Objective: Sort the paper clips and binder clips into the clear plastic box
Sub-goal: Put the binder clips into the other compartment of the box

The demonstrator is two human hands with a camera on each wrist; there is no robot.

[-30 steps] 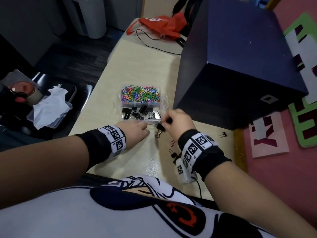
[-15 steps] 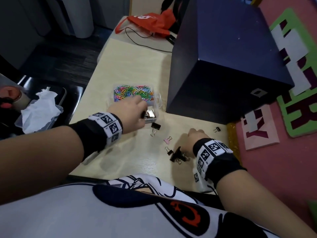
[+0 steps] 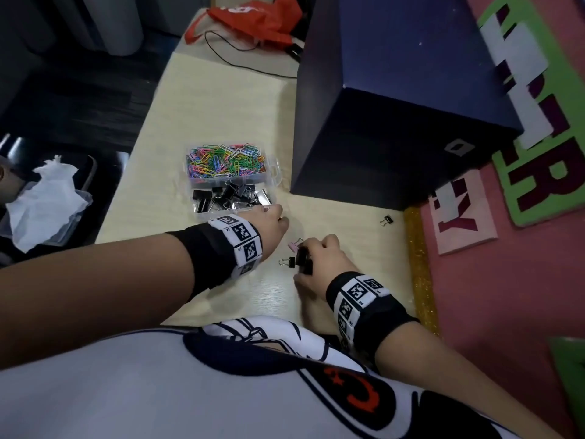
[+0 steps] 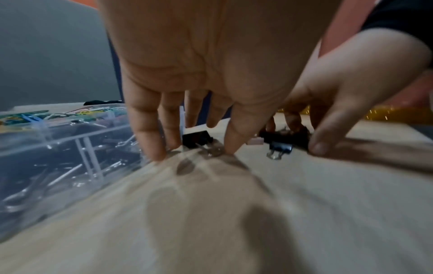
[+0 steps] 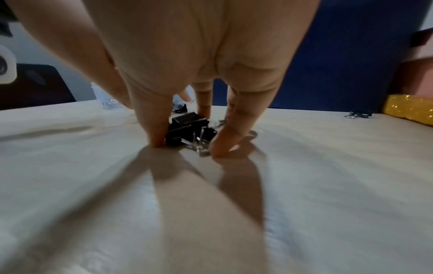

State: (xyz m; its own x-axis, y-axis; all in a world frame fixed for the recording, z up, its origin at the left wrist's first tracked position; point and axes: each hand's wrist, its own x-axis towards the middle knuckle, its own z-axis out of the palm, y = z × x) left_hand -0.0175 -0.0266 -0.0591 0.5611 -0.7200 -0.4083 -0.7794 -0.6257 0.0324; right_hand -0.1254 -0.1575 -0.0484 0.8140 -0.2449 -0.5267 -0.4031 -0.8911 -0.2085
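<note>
The clear plastic box (image 3: 191, 184) holds coloured paper clips (image 3: 226, 160) in its far compartment and black binder clips (image 3: 228, 196) in the near one. My left hand (image 3: 275, 221) reaches down just in front of the box's near right corner. Its straight fingertips (image 4: 153, 152) touch the table on either side of a black binder clip (image 4: 195, 140). My right hand (image 3: 311, 258) pinches a cluster of black binder clips (image 5: 187, 128) between thumb and fingers on the table. A small black clip (image 3: 286, 261) and a pink clip (image 3: 293, 245) lie beside it. Another small black clip (image 3: 386, 220) lies alone to the right.
A tall dark blue box (image 3: 395, 106) stands right behind the work spot. A gold glitter strip (image 3: 418, 264) and pink boards (image 3: 462, 213) border the table on the right. A red bag (image 3: 253, 17) and a black cable lie at the far end. A tissue-filled container (image 3: 47, 201) sits off the left edge.
My left hand came off the box and down to the table at the clip in front of it. My right hand closed its fingers on the black clips beside it.
</note>
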